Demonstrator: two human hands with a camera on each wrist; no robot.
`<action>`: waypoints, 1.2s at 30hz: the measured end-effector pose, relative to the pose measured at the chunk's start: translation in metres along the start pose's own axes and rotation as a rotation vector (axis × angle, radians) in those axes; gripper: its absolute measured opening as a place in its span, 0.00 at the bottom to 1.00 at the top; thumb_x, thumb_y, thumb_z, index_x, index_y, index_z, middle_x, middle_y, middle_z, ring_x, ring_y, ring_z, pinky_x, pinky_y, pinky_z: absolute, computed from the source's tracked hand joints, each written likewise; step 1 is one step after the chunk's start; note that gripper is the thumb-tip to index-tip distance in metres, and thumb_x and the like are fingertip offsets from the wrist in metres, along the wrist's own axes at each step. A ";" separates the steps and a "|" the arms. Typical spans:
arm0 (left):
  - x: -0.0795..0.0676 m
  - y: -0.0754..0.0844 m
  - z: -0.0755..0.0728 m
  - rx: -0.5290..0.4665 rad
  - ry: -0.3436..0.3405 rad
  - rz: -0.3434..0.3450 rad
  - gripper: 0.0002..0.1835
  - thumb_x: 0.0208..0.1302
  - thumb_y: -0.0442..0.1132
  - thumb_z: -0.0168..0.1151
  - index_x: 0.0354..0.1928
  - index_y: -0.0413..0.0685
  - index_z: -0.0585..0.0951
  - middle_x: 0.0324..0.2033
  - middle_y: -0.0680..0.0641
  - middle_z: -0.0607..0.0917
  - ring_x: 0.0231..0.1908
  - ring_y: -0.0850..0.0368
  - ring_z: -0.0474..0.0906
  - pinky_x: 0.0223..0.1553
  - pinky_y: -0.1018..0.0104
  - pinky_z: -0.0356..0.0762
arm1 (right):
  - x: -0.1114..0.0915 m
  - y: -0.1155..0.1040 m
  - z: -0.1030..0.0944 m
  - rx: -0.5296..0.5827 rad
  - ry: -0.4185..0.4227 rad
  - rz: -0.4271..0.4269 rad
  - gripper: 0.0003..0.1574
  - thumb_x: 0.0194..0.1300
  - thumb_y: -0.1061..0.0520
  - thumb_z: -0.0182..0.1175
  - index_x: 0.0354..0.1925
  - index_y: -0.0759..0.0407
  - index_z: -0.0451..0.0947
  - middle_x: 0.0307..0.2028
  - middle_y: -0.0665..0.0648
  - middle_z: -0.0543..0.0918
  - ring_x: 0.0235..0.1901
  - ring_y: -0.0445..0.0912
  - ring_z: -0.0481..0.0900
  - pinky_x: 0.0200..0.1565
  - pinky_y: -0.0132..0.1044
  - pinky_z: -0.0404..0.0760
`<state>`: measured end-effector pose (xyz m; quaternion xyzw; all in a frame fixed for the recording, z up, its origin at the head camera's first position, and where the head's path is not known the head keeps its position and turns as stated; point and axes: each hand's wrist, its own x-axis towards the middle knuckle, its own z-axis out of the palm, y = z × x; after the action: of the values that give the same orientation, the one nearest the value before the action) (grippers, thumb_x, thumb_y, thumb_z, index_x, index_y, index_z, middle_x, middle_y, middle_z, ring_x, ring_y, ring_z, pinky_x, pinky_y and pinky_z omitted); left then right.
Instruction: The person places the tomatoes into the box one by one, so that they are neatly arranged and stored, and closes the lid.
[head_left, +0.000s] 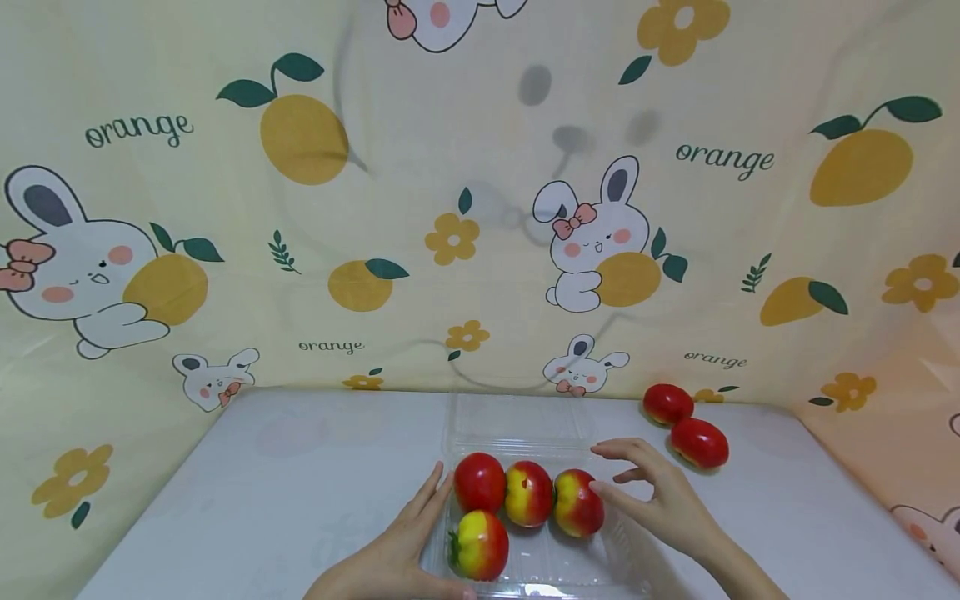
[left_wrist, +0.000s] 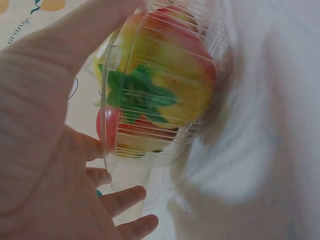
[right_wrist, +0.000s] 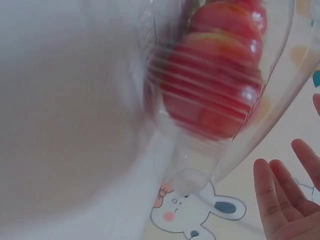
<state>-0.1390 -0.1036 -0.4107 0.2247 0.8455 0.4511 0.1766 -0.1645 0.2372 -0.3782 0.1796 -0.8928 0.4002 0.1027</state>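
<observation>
A clear plastic clamshell box (head_left: 551,562) lies with its lid (head_left: 517,417) folded back toward the wall. Three red, partly yellow tomato-like fruits stand in its back row: left (head_left: 478,482), middle (head_left: 528,493) and right (head_left: 578,504). One more fruit (head_left: 480,546), with a green leafy top, sits at the front left. My left hand (head_left: 390,550) rests along the box's left side, fingers extended and thumb by the front rim. Over the box's right side, my right hand (head_left: 663,500) has its fingers spread and holds nothing; its thumb is near the right fruit.
Two more red fruits, a farther one (head_left: 667,404) and a nearer one (head_left: 699,443), lie on the white table (head_left: 315,475) behind my right hand. A cloth backdrop (head_left: 465,125) printed with rabbits and oranges closes off the back and sides.
</observation>
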 end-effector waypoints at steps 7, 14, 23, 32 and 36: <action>-0.001 -0.001 0.000 0.009 -0.003 0.007 0.63 0.46 0.61 0.72 0.77 0.55 0.42 0.76 0.43 0.35 0.71 0.32 0.45 0.54 0.25 0.63 | 0.002 0.007 -0.006 -0.026 0.006 0.038 0.27 0.56 0.49 0.70 0.54 0.51 0.77 0.51 0.54 0.80 0.48 0.45 0.78 0.40 0.26 0.81; 0.000 -0.001 0.000 0.007 -0.002 0.000 0.63 0.46 0.60 0.72 0.77 0.55 0.42 0.76 0.44 0.35 0.71 0.32 0.46 0.54 0.25 0.64 | 0.005 0.019 -0.012 -0.055 0.018 0.080 0.29 0.55 0.49 0.70 0.55 0.53 0.77 0.52 0.57 0.80 0.49 0.55 0.78 0.39 0.30 0.84; 0.001 -0.001 0.000 -0.017 -0.006 -0.028 0.62 0.46 0.58 0.73 0.76 0.57 0.42 0.76 0.44 0.36 0.71 0.33 0.46 0.53 0.27 0.66 | 0.007 0.030 -0.017 -0.091 0.037 0.097 0.29 0.56 0.47 0.69 0.55 0.54 0.77 0.52 0.58 0.79 0.50 0.57 0.78 0.38 0.33 0.85; 0.001 0.000 0.000 -0.019 -0.009 -0.028 0.62 0.46 0.60 0.72 0.77 0.56 0.42 0.76 0.45 0.35 0.71 0.34 0.45 0.54 0.27 0.66 | 0.010 0.044 -0.023 -0.138 0.057 0.098 0.29 0.56 0.47 0.69 0.54 0.56 0.77 0.52 0.60 0.79 0.49 0.58 0.78 0.38 0.37 0.86; 0.000 0.000 0.000 -0.007 -0.007 -0.014 0.62 0.46 0.60 0.71 0.77 0.56 0.42 0.76 0.45 0.35 0.71 0.34 0.45 0.54 0.27 0.65 | 0.011 0.049 -0.027 -0.157 0.050 0.109 0.31 0.56 0.47 0.70 0.55 0.57 0.76 0.52 0.61 0.78 0.50 0.59 0.77 0.38 0.40 0.86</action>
<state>-0.1393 -0.1034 -0.4112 0.2197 0.8449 0.4518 0.1836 -0.1933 0.2851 -0.3902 0.1120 -0.9270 0.3383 0.1168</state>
